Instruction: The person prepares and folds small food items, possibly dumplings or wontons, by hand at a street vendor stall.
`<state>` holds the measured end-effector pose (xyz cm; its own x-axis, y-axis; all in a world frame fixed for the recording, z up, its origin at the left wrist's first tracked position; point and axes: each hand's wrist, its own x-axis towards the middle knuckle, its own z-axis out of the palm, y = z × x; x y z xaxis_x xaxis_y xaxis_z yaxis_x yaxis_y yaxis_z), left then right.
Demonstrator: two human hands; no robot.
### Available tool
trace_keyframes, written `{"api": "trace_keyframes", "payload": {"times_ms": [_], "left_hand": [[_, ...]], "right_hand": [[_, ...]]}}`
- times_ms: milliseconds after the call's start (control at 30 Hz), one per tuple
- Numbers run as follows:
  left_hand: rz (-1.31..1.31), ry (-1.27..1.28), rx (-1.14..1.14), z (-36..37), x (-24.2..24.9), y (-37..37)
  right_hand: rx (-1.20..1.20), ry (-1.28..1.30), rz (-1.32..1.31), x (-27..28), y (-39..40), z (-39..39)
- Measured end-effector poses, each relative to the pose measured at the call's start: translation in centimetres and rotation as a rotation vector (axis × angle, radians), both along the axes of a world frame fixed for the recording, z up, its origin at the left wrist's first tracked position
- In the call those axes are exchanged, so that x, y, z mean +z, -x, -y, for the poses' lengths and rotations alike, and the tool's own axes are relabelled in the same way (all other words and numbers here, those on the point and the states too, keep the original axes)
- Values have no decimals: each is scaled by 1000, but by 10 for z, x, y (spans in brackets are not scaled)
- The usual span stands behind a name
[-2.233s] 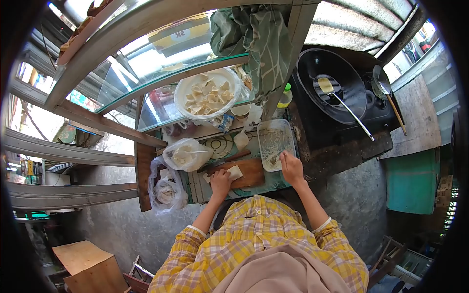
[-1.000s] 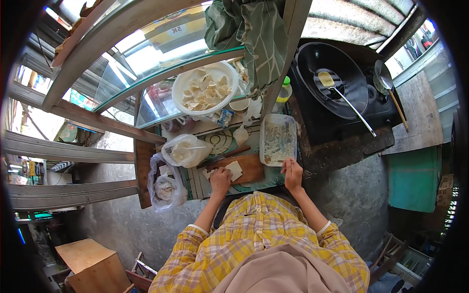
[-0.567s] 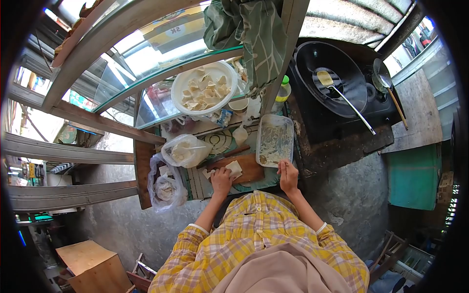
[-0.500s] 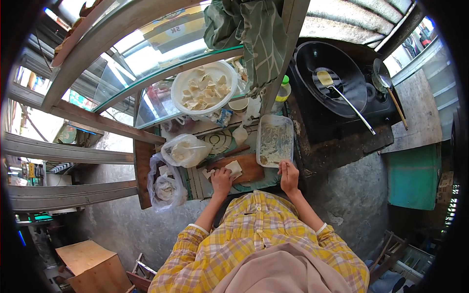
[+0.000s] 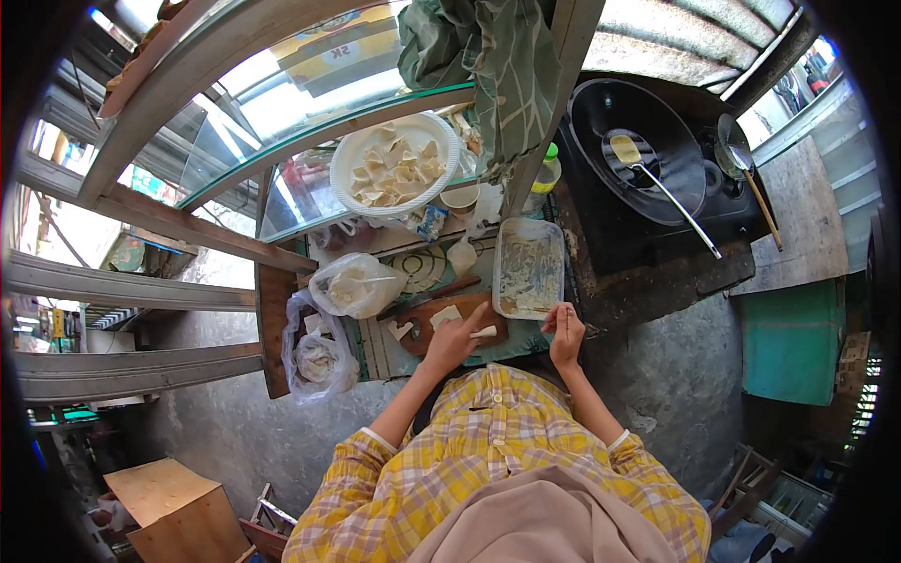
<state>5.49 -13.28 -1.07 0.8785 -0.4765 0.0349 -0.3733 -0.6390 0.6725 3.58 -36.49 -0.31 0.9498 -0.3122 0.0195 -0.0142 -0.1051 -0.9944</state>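
Note:
My left hand (image 5: 452, 343) is over the wooden board (image 5: 496, 324), its index finger stretched out and a small pale wrapper piece (image 5: 484, 331) held at its lower fingers. Other wrapper pieces (image 5: 445, 316) lie on the board's left part. Just off the lower right corner of a clear plastic container (image 5: 529, 267), smeared inside with pale filling, my right hand (image 5: 565, 336) has its fingers closed; what they hold is too small to tell. A brown-handled tool (image 5: 434, 297) lies along the board's upper edge.
Folded pieces fill a white plate (image 5: 394, 164) behind the glass. Two plastic bags (image 5: 357, 284) (image 5: 320, 361) sit at the left. On the right, a black wok (image 5: 638, 150) holding a spatula (image 5: 676, 204) rests on the stove. A green-capped jar (image 5: 545, 174) stands behind the container.
My left hand has moved right and up from the wrappers, now with a piece at its fingers. My right hand has shifted slightly right, away from the container's edge.

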Motion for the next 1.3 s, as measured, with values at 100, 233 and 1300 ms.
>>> {"api": "trace_keyframes", "payload": {"times_ms": [100, 233, 1300], "left_hand": [[56, -178, -119, 16, -1, -5], [128, -277, -137, 22, 0, -4], [-1183, 1322, 271, 39, 65, -36]], "right_hand": [[10, -22, -15, 1, -2, 2], [10, -53, -60, 4, -2, 2], [112, -1169, 126, 84, -7, 41]]}}
